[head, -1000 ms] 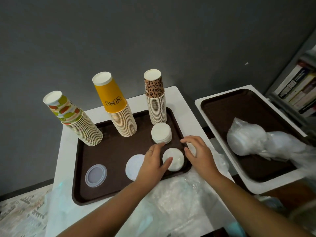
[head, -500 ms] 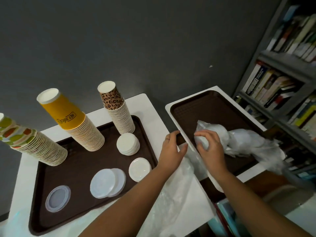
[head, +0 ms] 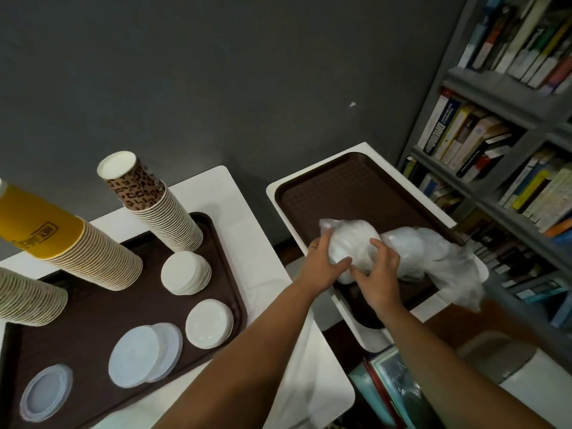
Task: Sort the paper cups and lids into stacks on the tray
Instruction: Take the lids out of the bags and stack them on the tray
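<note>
On the left brown tray (head: 226, 230) stand upside-down cup stacks: leopard-print (head: 154, 202), yellow (head: 62, 243) and a partly cropped one (head: 28, 298). Lids lie in front: a white stack (head: 185, 273), a single white lid (head: 209, 323), two overlapping pale lids (head: 144, 354) and a clear lid (head: 45, 393). Both hands are over the right brown tray (head: 349, 187). My left hand (head: 323, 261) and my right hand (head: 376, 274) grip a plastic bag of white lids (head: 353, 243) from either side.
A second crumpled plastic bag (head: 439, 261) lies on the right tray beside the held one. Loose plastic wrap (head: 303, 366) covers the white table's front edge. A grey bookshelf full of books (head: 501, 144) stands at the right. A gap separates the two tables.
The view swung right. My hands left the lids on the left tray, crossed to the right tray, and both now clasp the plastic bag of lids.
</note>
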{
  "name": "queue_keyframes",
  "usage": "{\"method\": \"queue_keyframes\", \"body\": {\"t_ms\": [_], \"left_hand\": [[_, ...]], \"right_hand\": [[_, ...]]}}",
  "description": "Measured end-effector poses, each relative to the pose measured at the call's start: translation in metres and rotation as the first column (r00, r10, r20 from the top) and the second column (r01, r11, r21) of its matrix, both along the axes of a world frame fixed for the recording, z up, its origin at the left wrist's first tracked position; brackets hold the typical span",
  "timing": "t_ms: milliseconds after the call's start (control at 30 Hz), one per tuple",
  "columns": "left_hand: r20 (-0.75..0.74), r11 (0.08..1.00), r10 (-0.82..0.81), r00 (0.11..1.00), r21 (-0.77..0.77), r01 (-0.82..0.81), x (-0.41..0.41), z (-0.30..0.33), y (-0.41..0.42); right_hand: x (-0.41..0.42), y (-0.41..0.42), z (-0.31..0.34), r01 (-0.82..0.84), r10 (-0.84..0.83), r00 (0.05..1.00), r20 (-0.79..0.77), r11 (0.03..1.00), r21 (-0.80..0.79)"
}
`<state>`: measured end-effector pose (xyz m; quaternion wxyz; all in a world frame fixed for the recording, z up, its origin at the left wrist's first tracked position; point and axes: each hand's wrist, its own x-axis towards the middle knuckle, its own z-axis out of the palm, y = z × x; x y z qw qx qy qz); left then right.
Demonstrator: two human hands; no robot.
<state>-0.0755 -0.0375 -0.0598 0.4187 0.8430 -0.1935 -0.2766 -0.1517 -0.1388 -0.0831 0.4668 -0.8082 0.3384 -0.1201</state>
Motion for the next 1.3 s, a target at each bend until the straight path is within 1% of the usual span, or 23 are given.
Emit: {"method": "queue_keyframes", "body": {"t_ms": [67,133,200,267,333,433,533,600,667,733,767,800,867,900,933,967,1000,1033,1067,1133,1233,1267,1300], "left_hand": [[-0.012,0.996,-0.065,0.998,0.055,0.066,-0.001,-0.004,-0.004],[0.004,0.987,-0.120,0.993,0.110,0.119,-0.004,-0.008,-0.005],[0.063,0.969,-0.165,0.984,0.194,0.150,-0.007,-0.010,-0.006],[0.125,0.939,-0.204,0.971,0.306,0.158,-0.011,-0.010,-0.008],[0.151,0.922,-0.224,0.963,0.354,0.159,-0.015,-0.011,-0.011],[0.163,0.946,-0.192,0.968,0.294,0.138,-0.019,-0.010,-0.013],[0.179,0.993,-0.050,0.983,0.114,0.030,-0.018,-0.007,-0.012],[0.229,0.999,0.016,0.973,0.041,-0.026,-0.015,-0.007,-0.013],[0.239,0.997,0.082,0.967,-0.031,-0.076,-0.013,-0.008,-0.011],[0.132,0.967,0.207,0.969,-0.179,-0.183,-0.013,-0.005,-0.006],[0.045,0.936,0.273,0.961,-0.242,-0.254,-0.014,-0.002,-0.004],[-0.060,0.898,0.337,0.940,-0.278,-0.340,-0.015,0.003,-0.001],[-0.300,0.795,0.451,0.841,-0.292,-0.531,-0.015,0.011,0.003],[-0.416,0.746,0.474,0.776,-0.279,-0.605,-0.014,0.015,0.005],[-0.517,0.705,0.465,0.718,-0.274,-0.654,-0.014,0.020,0.009],[-0.583,0.672,0.444,0.680,-0.285,-0.683,-0.015,0.025,0.013],[-0.612,0.656,0.427,0.666,-0.297,-0.694,-0.015,0.029,0.017],[-0.621,0.646,0.413,0.666,-0.316,-0.695,-0.015,0.033,0.021],[-0.620,0.641,0.401,0.675,-0.337,-0.690,-0.017,0.039,0.025],[-0.598,0.641,0.380,0.705,-0.379,-0.667,-0.023,0.051,0.033],[-0.512,0.638,0.402,0.759,-0.438,-0.633,-0.028,0.065,0.055],[-0.478,0.634,0.390,0.787,-0.480,-0.606,-0.030,0.070,0.068],[-0.448,0.629,0.375,0.812,-0.520,-0.578,-0.032,0.076,0.081]], "right_hand": [[0.001,-0.005,-0.004,-0.018,0.018,1.000,0.005,0.999,0.030],[0.001,-0.012,-0.010,-0.028,0.027,1.000,0.013,0.994,0.101],[0.000,-0.017,-0.012,-0.033,0.033,0.999,0.003,0.990,0.135],[0.001,-0.019,-0.010,-0.047,0.047,0.999,-0.001,0.991,0.122],[0.004,-0.018,-0.002,-0.074,0.069,0.997,0.037,0.987,0.142],[0.010,-0.013,0.015,-0.118,0.094,0.990,0.108,0.965,0.235],[0.013,-0.007,0.033,-0.178,0.128,0.975,0.179,0.940,0.293],[0.013,-0.005,0.043,-0.237,0.181,0.961,0.211,0.930,0.281],[0.014,-0.001,0.052,-0.290,0.251,0.948,0.198,0.936,0.200],[0.015,0.008,0.061,-0.349,0.330,0.925,0.187,0.934,0.078],[0.015,0.013,0.066,-0.371,0.368,0.911,0.185,0.928,-0.018],[0.014,0.017,0.071,-0.362,0.388,0.902,0.189,0.919,-0.155],[0.011,0.017,0.080,-0.241,0.358,0.912,0.202,0.864,-0.443],[0.010,0.013,0.082,-0.166,0.303,0.932,0.196,0.843,-0.512],[0.009,0.008,0.084,-0.127,0.238,0.957,0.165,0.857,-0.499],[0.007,0.003,0.084,-0.131,0.187,0.976,0.108,0.910,-0.393],[0.006,0.000,0.085,-0.152,0.165,0.985,0.047,0.967,-0.205],[0.006,0.000,0.085,-0.171,0.171,0.985,0.010,0.985,0.006],[0.005,0.003,0.085,-0.189,0.189,0.982,0.012,0.968,0.164],[0.005,0.017,0.084,-0.225,0.208,0.974,0.087,0.921,0.318],[0.007,0.043,0.087,-0.250,0.184,0.964,0.193,0.873,0.419],[0.008,0.052,0.089,-0.276,0.179,0.955,0.237,0.832,0.481],[0.009,0.059,0.091,-0.308,0.165,0.942,0.291,0.769,0.560]]}}
